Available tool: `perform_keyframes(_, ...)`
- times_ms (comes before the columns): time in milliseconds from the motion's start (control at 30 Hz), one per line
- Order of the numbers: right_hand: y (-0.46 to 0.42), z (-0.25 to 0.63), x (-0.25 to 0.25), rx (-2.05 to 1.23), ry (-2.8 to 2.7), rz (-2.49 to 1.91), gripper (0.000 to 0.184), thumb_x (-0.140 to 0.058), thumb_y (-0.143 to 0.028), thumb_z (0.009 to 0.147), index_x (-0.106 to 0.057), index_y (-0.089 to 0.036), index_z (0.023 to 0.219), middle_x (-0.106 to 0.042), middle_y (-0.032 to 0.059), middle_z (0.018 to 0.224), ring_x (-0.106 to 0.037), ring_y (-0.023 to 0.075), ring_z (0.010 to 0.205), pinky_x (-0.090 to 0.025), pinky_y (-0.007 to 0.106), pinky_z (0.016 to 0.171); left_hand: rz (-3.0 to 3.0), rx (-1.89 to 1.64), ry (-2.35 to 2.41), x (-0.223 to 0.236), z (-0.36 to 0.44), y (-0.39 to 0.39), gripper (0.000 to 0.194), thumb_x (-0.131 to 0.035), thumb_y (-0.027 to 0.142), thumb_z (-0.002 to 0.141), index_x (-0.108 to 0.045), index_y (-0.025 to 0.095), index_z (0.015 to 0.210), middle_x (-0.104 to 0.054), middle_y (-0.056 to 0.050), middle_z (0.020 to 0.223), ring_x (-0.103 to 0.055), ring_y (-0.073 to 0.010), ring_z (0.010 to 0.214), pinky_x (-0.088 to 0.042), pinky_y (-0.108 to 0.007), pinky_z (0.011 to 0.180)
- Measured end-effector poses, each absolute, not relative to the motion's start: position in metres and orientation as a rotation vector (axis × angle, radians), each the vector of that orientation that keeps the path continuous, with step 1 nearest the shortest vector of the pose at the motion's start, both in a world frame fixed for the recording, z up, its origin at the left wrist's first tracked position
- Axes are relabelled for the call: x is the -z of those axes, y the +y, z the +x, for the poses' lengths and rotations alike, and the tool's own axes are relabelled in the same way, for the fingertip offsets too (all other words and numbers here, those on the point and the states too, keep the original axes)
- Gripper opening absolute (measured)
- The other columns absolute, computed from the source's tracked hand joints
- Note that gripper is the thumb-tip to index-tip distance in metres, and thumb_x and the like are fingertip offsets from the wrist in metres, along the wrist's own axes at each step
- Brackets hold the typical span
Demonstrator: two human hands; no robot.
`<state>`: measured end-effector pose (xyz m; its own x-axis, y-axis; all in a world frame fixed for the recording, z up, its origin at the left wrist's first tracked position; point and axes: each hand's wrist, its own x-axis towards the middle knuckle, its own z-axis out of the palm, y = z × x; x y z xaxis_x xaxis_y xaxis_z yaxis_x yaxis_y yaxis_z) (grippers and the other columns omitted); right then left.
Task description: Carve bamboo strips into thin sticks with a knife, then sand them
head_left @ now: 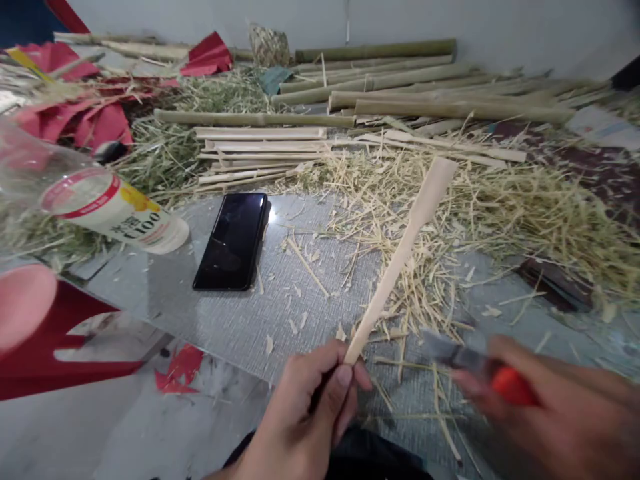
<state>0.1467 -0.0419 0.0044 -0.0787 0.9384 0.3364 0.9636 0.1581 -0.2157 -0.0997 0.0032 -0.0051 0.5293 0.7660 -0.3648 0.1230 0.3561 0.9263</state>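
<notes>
Nearest the camera, left hand (310, 403) at the near centre, thumb and fingers pinching the narrow lower end of a flat wooden strip (386, 283), probably bamboo. Strip slants up and toward the far right, its far end broader, like a small paddle, and passes above loose shavings (417, 297). Right hand (565, 407), near right, is wrapped around the red handle (515, 387) of a metal-bladed tool (447, 350); motion blur hides the exact finger placement and the blade's edge. Blade points left, apart from the strip. Handling estimate: strip light, fairly stiff along its length, with slight flex likely at the thin shank; dry and not very slippery, though splitting along the grain seems possible. Best hold judged to be the narrow near end, pinched across the flat faces, fingers away from the blade. Surroundings: phone (233, 243) on the grey textured surface (300, 317), left of the strip; plastic bottle (125, 207) farther left; split bamboo lengths (265, 145) and poles (380, 50) at the far side.
</notes>
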Motion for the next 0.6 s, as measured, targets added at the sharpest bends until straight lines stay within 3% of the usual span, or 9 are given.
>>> perform_keyframes(100, -0.039, 0.127, -0.001, 0.025, -2.111, -1.657, 0.05, -0.045, -0.062, 0.096, -0.054, -0.02, 0.07, -0.047, -0.0062, 0.046, -0.044, 0.008, 0.035, -0.029, 0.026, 0.04, 1.184, -0.532, 0.904, 0.002, -0.088, 0.004, 0.037, -0.037, 0.042, 0.105, -0.053, 0.017, 0.083, -0.037, 0.007, 0.055, -0.031, -0.0068, 0.048, -0.024, -0.019, 0.044)
perform_keyframes(200, -0.032, 0.11, -0.001, 0.02, -2.106, -1.66, 0.055, -0.04, -0.064, 0.097, -0.046, -0.022, 0.062, -0.042, -0.0067, 0.042, -0.04, 0.0078, 0.031, -0.026, 0.028, 0.037, 1.322, -0.57, 0.923, 0.002, -0.085, 0.0, 0.036, -0.038, 0.036, 0.104, -0.051, 0.018, 0.076, -0.039, 0.006, 0.056, -0.033, -0.007, 0.048, -0.028, -0.019, 0.045)
perform_keyframes(400, -0.026, 0.111, -0.004, 0.162, -2.165, -1.697, 0.055, -0.037, -0.066, 0.097, -0.051, -0.023, 0.065, -0.044, -0.0052, 0.044, -0.044, 0.011, 0.035, -0.027, 0.03, 0.041, 1.644, -0.615, 0.964, 0.006, -0.088, -0.006, 0.026, -0.044, 0.023, 0.101, -0.05, 0.019, 0.076, -0.048, 0.004, 0.06, -0.041, -0.0073, 0.053, -0.035, -0.018, 0.053)
perform_keyframes(600, -0.032, 0.124, -0.006, 0.398, -2.284, -1.689, 0.054, -0.042, -0.062, 0.097, -0.049, -0.023, 0.062, -0.04, -0.0039, 0.048, -0.03, 0.0104, 0.041, -0.016, 0.031, 0.047, 1.486, -0.43, 0.77, 0.004, -0.092, 0.004, 0.03, -0.033, 0.027, 0.106, -0.051, 0.018, 0.084, -0.042, 0.005, 0.058, -0.035, -0.0066, 0.051, -0.032, -0.018, 0.052)
